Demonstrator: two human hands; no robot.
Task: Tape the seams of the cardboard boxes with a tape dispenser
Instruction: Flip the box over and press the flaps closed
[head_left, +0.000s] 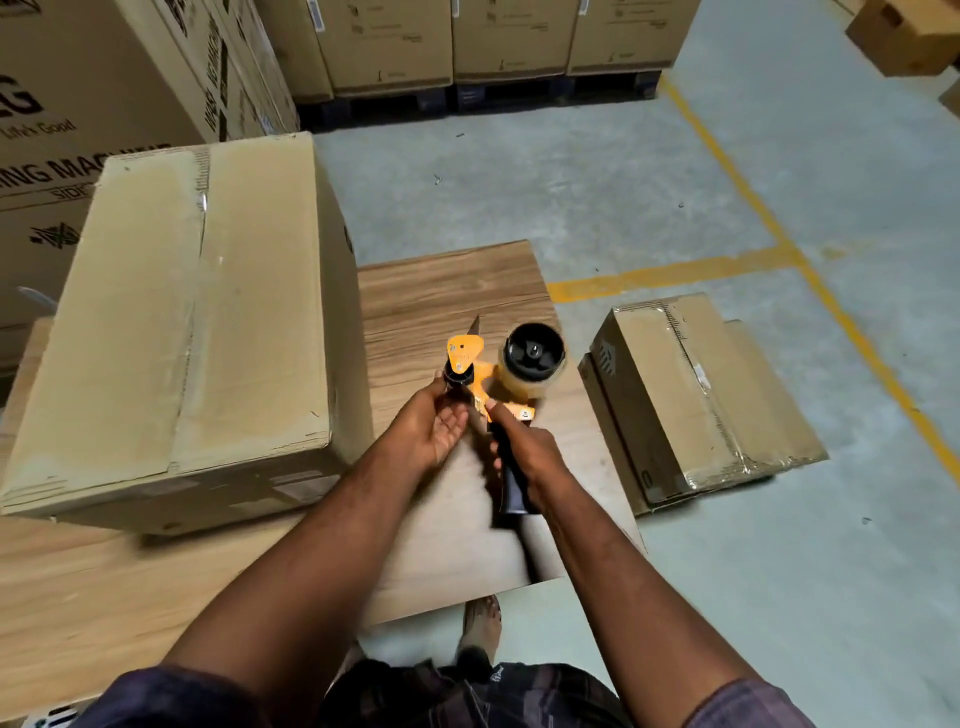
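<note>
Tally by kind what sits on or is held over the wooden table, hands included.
Cardboard box: 1
Tape dispenser: 1
Hands: 2 (left hand, right hand), both on the dispenser
Total: 4

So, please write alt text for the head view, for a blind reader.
A person holds an orange tape dispenser above a wooden table, right hand gripping its black handle, left hand holding its front roller. A large cardboard box sits on the table; a smaller taped box lies on the floor.
</note>
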